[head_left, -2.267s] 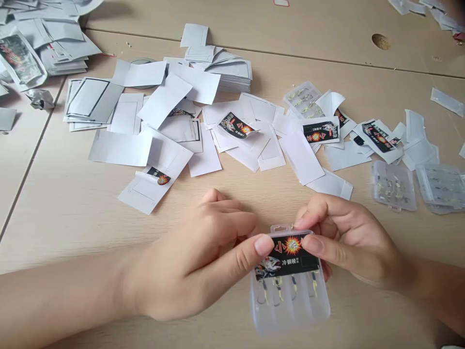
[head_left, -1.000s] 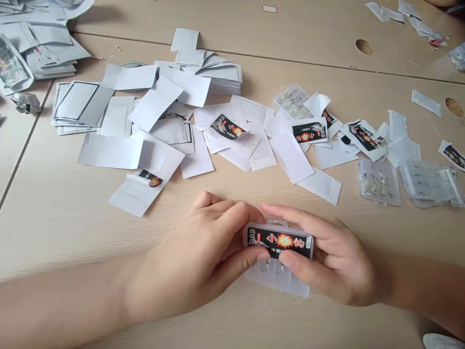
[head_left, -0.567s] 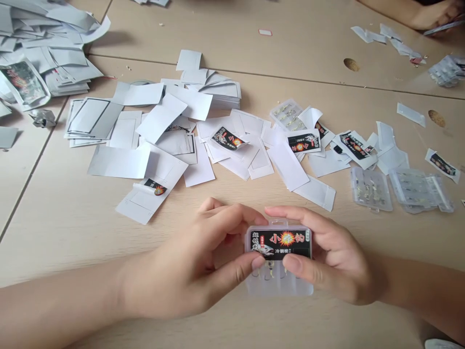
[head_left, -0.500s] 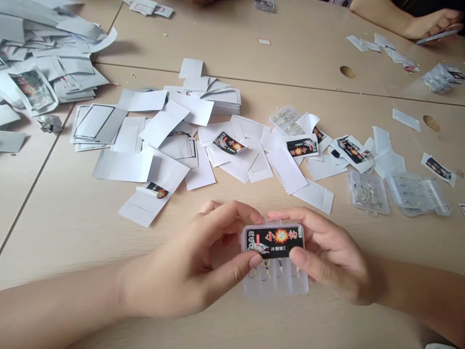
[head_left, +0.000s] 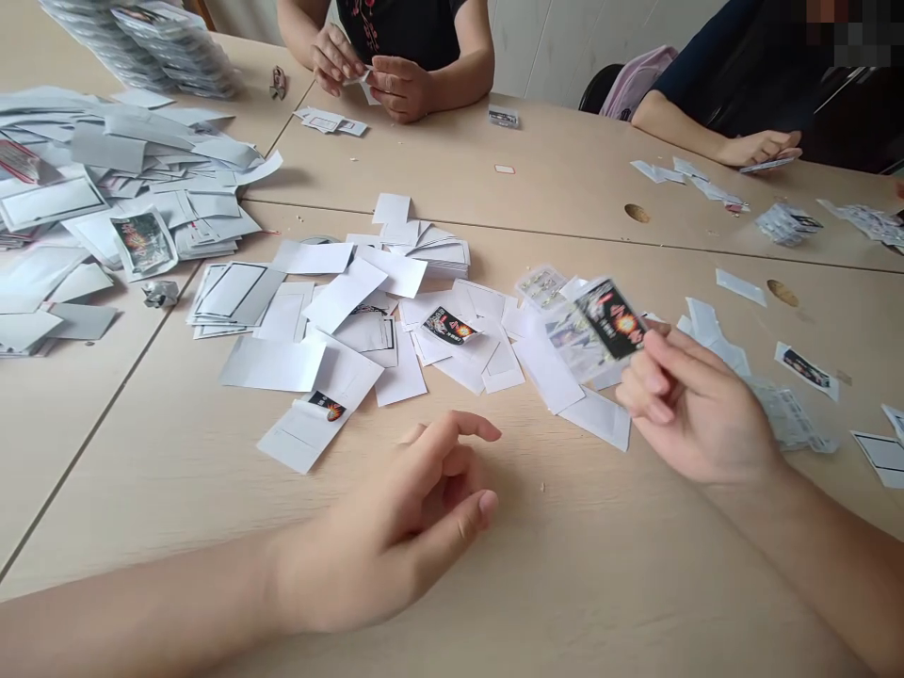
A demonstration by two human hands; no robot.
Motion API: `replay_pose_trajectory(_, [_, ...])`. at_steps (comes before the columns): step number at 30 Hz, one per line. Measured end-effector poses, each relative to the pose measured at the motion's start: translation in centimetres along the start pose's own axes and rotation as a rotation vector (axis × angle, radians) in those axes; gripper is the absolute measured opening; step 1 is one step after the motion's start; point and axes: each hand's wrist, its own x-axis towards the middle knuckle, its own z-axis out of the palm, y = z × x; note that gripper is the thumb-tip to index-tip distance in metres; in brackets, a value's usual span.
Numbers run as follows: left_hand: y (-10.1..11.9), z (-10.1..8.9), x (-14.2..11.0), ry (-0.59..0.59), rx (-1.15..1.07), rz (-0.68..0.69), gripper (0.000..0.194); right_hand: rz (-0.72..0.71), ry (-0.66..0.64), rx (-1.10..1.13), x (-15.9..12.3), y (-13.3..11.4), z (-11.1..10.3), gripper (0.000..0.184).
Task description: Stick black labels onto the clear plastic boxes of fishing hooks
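My right hand (head_left: 696, 405) pinches the edge of a clear plastic fishing hook box (head_left: 575, 344) between thumb and fingers, holding it tilted above the papers. A black label (head_left: 608, 315) with red lettering and an orange burst is on the box. My left hand (head_left: 416, 508) is just over the table with nothing in it, thumb and forefinger apart and the other fingers curled. Beyond it are loose white backing papers (head_left: 272, 365) and a black label (head_left: 448, 327) lying on some of them. Another hook box (head_left: 542, 285) lies partly behind the held one.
A large heap of white papers (head_left: 105, 141) covers the left side, with stacked clear boxes (head_left: 152, 47) behind. More clear boxes (head_left: 791, 414) lie beyond my right hand. Across the table are a co-worker's hands (head_left: 374, 75) and, farther right, another person's hand (head_left: 763, 148).
My left hand has let go of the hook box. My right hand has carried it away to the right and forward, tilting it. The camera view has lifted, showing more of the people opposite.
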Motion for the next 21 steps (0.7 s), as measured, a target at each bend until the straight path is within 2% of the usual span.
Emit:
replay_pose_trajectory(4, [0.1, -0.1, 0.1, 0.034, 0.102, 0.047, 0.028, -0.060, -0.042, -0.086, 2.0, 0.1, -1.0, 0.031])
replay_pose_trajectory(7, [0.4, -0.1, 0.2, 0.028, 0.212, 0.084, 0.022, -0.069, -0.138, -0.199, 1.4, 0.7, -0.7, 0.048])
replay_pose_trajectory(9, [0.6, -0.1, 0.3, 0.019, 0.294, 0.136, 0.017, -0.109, -0.231, -0.283, 0.4, 1.1, -0.3, 0.050])
replay_pose_trajectory(11, [0.8, -0.1, 0.4, 0.009, 0.358, 0.197, 0.014, -0.186, -0.290, -0.361, -0.5, 1.2, 0.2, 0.040])
replay_pose_trajectory(13, [0.8, -0.1, 0.4, 0.007, 0.397, 0.239, 0.015, -0.277, -0.256, -0.481, -0.8, 0.9, 0.6, 0.025])
replay_pose_trajectory(16, [0.8, -0.2, 0.5, -0.012, 0.425, 0.233, 0.017, -0.450, -0.109, -0.835, 0.6, -0.3, 0.8, 0.015])
replay_pose_trajectory(19, [0.9, -0.2, 0.5, -0.029, 0.445, 0.212, 0.017, -0.627, -0.003, -1.169, 4.3, -1.9, 0.8, 0.017])
replay_pose_trajectory(21, [1.0, -0.2, 0.5, -0.026, 0.450, 0.212, 0.018, -0.635, 0.009, -1.249, 7.3, -2.6, 0.8, 0.020])
